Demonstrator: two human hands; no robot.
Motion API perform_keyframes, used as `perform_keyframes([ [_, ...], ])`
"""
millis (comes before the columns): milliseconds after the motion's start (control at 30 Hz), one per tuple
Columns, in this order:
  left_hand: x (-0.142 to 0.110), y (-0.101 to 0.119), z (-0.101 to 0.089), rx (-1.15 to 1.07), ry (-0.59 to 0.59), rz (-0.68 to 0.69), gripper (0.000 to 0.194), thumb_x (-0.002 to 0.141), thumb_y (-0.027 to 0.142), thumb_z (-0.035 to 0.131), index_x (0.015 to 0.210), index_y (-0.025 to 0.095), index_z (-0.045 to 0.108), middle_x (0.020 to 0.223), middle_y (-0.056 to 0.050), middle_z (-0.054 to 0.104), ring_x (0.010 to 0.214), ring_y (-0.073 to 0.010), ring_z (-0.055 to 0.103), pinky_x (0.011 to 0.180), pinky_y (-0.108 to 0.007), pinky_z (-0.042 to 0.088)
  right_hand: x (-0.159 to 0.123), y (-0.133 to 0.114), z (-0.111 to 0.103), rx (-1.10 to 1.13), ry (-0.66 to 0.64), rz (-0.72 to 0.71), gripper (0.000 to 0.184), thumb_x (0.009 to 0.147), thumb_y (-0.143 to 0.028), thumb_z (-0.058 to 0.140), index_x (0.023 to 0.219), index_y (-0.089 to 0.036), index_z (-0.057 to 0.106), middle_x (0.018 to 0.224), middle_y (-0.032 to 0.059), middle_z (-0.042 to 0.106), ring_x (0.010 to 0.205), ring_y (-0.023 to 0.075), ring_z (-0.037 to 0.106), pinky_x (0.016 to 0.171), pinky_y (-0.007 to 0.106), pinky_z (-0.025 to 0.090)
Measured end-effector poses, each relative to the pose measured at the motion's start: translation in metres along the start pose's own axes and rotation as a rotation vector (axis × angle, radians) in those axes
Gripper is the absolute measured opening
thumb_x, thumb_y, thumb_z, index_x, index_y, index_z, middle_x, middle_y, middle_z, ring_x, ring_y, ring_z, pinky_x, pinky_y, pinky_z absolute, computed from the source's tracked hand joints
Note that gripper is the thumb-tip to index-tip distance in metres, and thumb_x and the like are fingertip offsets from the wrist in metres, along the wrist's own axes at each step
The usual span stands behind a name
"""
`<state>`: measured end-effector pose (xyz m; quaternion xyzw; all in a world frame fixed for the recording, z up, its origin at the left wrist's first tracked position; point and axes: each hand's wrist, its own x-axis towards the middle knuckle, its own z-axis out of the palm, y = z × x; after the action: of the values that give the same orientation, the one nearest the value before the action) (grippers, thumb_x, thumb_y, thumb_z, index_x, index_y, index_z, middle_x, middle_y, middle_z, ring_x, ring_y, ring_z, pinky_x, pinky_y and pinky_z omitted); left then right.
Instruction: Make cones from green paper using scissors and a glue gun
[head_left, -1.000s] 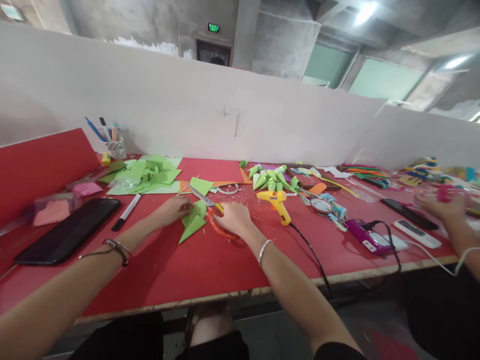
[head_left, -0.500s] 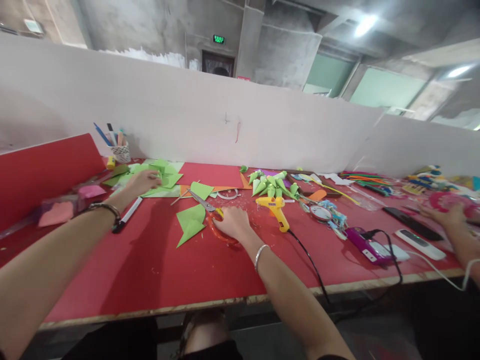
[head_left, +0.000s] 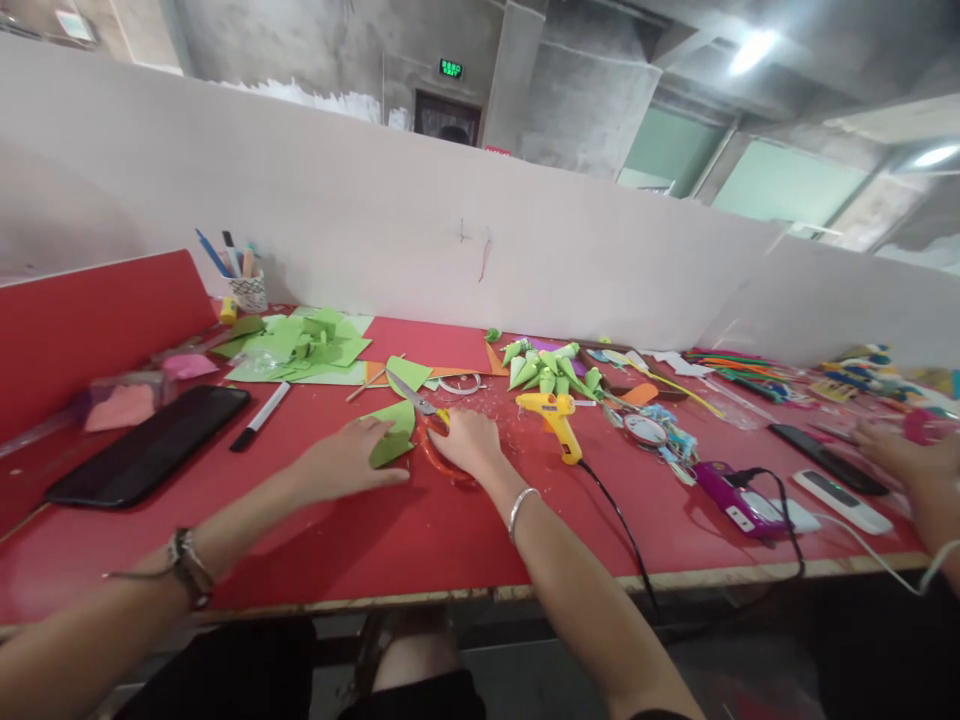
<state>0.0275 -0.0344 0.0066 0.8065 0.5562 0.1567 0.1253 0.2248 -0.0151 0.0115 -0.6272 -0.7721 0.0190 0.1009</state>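
Observation:
My right hand (head_left: pixel 471 440) is closed around the orange handles of a pair of scissors (head_left: pixel 411 393), whose blades point away and to the left. Just left of the scissors, my left hand (head_left: pixel 351 458) reaches over a green paper piece (head_left: pixel 397 432). Its thumb is spread from the fingers, and the fingertips rest on or just above the paper. Another green piece (head_left: pixel 409 374) lies beside the blade tips. Farther back on the left is a heap of green paper pieces (head_left: pixel 315 342).
A yellow glue gun (head_left: pixel 555 420) with a black cord lies right of my right hand, below several green paper cones (head_left: pixel 551 368). A black phone (head_left: pixel 150 445) and a marker (head_left: pixel 259 417) are at left. A purple power strip (head_left: pixel 739 500) and another person's hand (head_left: pixel 904 455) are at right.
My left hand has left the green paper heap and come right and nearer, to the piece beside the scissors. The phone that its arm covered now shows. My right hand stays on the scissors.

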Motion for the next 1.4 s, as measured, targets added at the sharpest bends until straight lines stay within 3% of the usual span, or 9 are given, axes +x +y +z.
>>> perform_keyframes([
  [100, -0.010, 0.015, 0.012, 0.130, 0.021, -0.062, 0.068, 0.065, 0.055, 0.055, 0.118, 0.013, 0.045, 0.122, -0.019, 0.047, 0.114, -0.0346, 0.042, 0.089, -0.041, 0.037, 0.000, 0.001, 0.000, -0.020, 0.003, 0.004, 0.044, 0.077, -0.054, 0.040, 0.091, -0.017, 0.058, 0.087, 0.0101, 0.066, 0.081, 0.0243, 0.062, 0.067, 0.032, 0.045],
  [233, 0.000, 0.005, 0.011, 0.127, 0.029, -0.128, 0.050, 0.072, 0.045, 0.051, 0.109, 0.012, 0.049, 0.107, -0.018, 0.054, 0.093, -0.0286, 0.055, 0.077, -0.036, 0.041, -0.001, 0.003, -0.003, -0.029, -0.011, 0.014, 0.043, 0.078, -0.054, 0.040, 0.091, -0.018, 0.059, 0.088, 0.0100, 0.065, 0.083, 0.0243, 0.062, 0.069, 0.032, 0.044],
  [433, 0.009, -0.002, 0.000, 0.097, 0.003, -0.006, 0.023, 0.070, 0.036, 0.049, 0.079, 0.016, 0.057, 0.074, -0.007, 0.058, 0.072, -0.0220, 0.055, 0.063, -0.029, 0.039, -0.001, 0.003, -0.004, -0.019, 0.003, 0.029, 0.045, 0.078, -0.055, 0.040, 0.094, -0.017, 0.058, 0.090, 0.0109, 0.065, 0.084, 0.0235, 0.061, 0.069, 0.030, 0.044],
  [633, 0.009, -0.002, -0.008, 0.056, 0.001, 0.039, 0.016, 0.070, 0.026, 0.042, 0.060, 0.018, 0.051, 0.066, -0.005, 0.056, 0.065, -0.0190, 0.053, 0.061, -0.027, 0.036, 0.000, 0.006, -0.003, -0.026, -0.020, 0.015, 0.045, 0.077, -0.056, 0.040, 0.088, -0.017, 0.060, 0.087, 0.0099, 0.065, 0.082, 0.0234, 0.061, 0.067, 0.029, 0.043],
  [933, 0.010, -0.003, -0.008, -0.093, -0.029, 0.040, 0.024, 0.077, 0.036, 0.037, 0.081, 0.019, 0.053, 0.083, -0.003, 0.063, 0.076, -0.0179, 0.057, 0.069, -0.025, 0.041, 0.002, 0.009, -0.001, -0.030, -0.013, -0.004, 0.044, 0.075, -0.057, 0.041, 0.085, -0.018, 0.059, 0.085, 0.0095, 0.065, 0.079, 0.0234, 0.061, 0.064, 0.029, 0.043],
  [1167, 0.009, 0.012, -0.005, -0.049, 0.058, -0.014, 0.029, 0.077, 0.042, 0.038, 0.076, 0.016, 0.050, 0.072, -0.004, 0.057, 0.065, -0.0187, 0.051, 0.061, -0.028, 0.038, 0.003, 0.010, 0.000, -0.033, -0.023, 0.003, 0.043, 0.076, -0.056, 0.042, 0.086, -0.019, 0.060, 0.086, 0.0089, 0.065, 0.081, 0.0230, 0.061, 0.067, 0.029, 0.043],
  [1233, 0.004, 0.016, -0.012, -0.141, -0.029, -0.012, 0.031, 0.076, 0.044, 0.040, 0.075, 0.016, 0.053, 0.071, -0.004, 0.058, 0.065, -0.0185, 0.052, 0.062, -0.028, 0.039, 0.003, 0.010, 0.000, -0.026, -0.024, 0.006, 0.043, 0.075, -0.057, 0.042, 0.086, -0.019, 0.060, 0.087, 0.0091, 0.065, 0.082, 0.0232, 0.061, 0.067, 0.029, 0.043],
  [1333, -0.003, 0.016, -0.024, -0.392, -0.259, 0.028, 0.036, 0.077, 0.048, 0.042, 0.076, 0.016, 0.059, 0.074, -0.003, 0.062, 0.068, -0.0177, 0.055, 0.067, -0.026, 0.042, 0.003, 0.010, 0.000, -0.010, -0.023, 0.005, 0.043, 0.075, -0.057, 0.043, 0.085, -0.019, 0.060, 0.087, 0.0090, 0.064, 0.082, 0.0240, 0.061, 0.067, 0.031, 0.044],
  [1400, -0.004, 0.009, -0.027, -0.443, -0.305, 0.051, 0.038, 0.076, 0.050, 0.043, 0.075, 0.017, 0.062, 0.075, -0.002, 0.064, 0.070, -0.0181, 0.055, 0.070, -0.026, 0.042, 0.002, 0.010, 0.001, 0.010, -0.010, 0.012, 0.043, 0.076, -0.057, 0.043, 0.088, -0.019, 0.059, 0.087, 0.0091, 0.064, 0.083, 0.0239, 0.060, 0.068, 0.031, 0.044],
])
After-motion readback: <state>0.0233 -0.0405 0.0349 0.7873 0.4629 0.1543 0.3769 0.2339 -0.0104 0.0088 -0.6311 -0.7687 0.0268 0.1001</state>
